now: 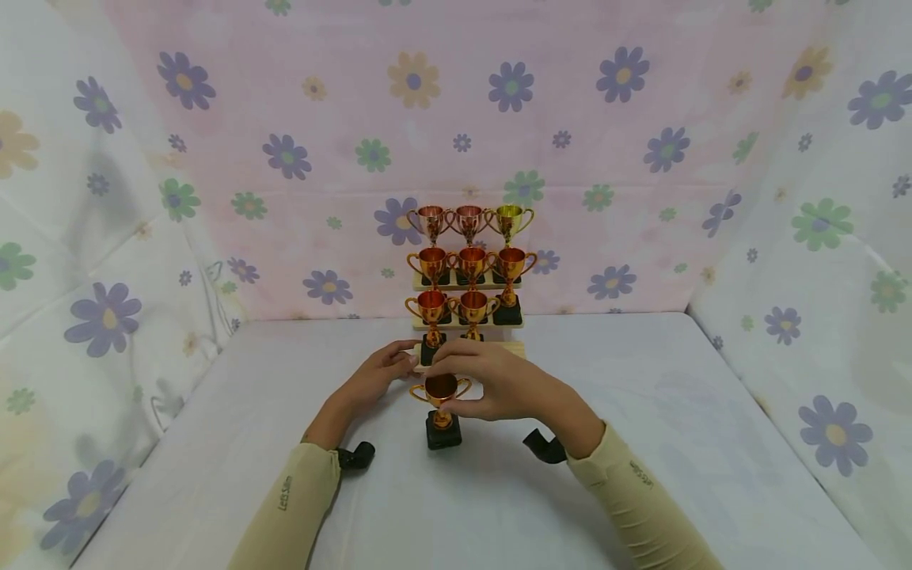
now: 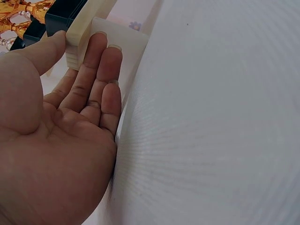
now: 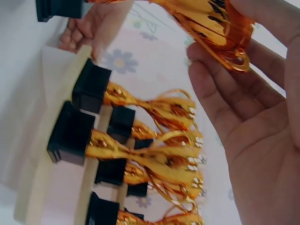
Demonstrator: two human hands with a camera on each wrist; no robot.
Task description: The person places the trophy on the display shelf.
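My right hand [image 1: 506, 381] holds a small gold trophy cup [image 1: 442, 389] upright by its bowl, in front of a tiered wooden stand [image 1: 514, 348]. The cup has two curved handles and a square black base [image 1: 444, 432]; in the right wrist view its bowl [image 3: 220, 28] lies between thumb and fingers. At the left end of the stand's lowest step is my left hand [image 1: 378, 376]. In the left wrist view, the thumb touches the edge of the wooden step [image 2: 75, 49], while the fingers [image 2: 96, 47] reach round its other side, beside a white panel.
Several similar gold trophies [image 1: 511, 265] stand in rows on the stand's steps, two of them on the lowest step. A white cloth [image 1: 285, 380] covers the table. Flower-patterned sheets [image 1: 456, 103] hang behind and at both sides. Black wrist mounts [image 1: 545, 447] stick out from the sleeves.
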